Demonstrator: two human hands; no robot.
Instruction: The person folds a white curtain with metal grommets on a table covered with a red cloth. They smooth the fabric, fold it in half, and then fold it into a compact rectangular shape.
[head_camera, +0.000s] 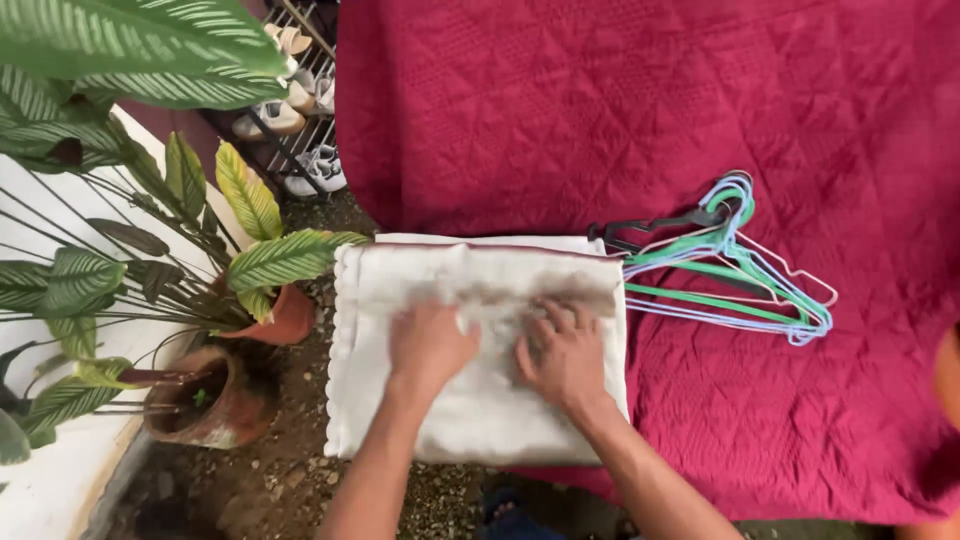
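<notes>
A folded white cloth (480, 420) with a scalloped left edge lies at the near left corner of a surface covered by a dark red quilted spread (620, 110). My left hand (428, 345) rests palm down on the cloth's upper middle, fingers together. Beside it, my right hand (562, 352) presses flat on the cloth, fingers spread. Neither hand grips anything. The cloth under the hands looks blurred. A bundle of wire hangers (735, 265) in green, blue, pink and black lies on the spread just right of the cloth.
Left of the cloth stand two terracotta pots (215, 405) with striped-leaf plants (150, 60) on gravel ground. A shoe rack (300, 110) with pale shoes stands at the back left. A white ledge (50, 490) runs along the far left. An orange object (948, 375) shows at the right edge.
</notes>
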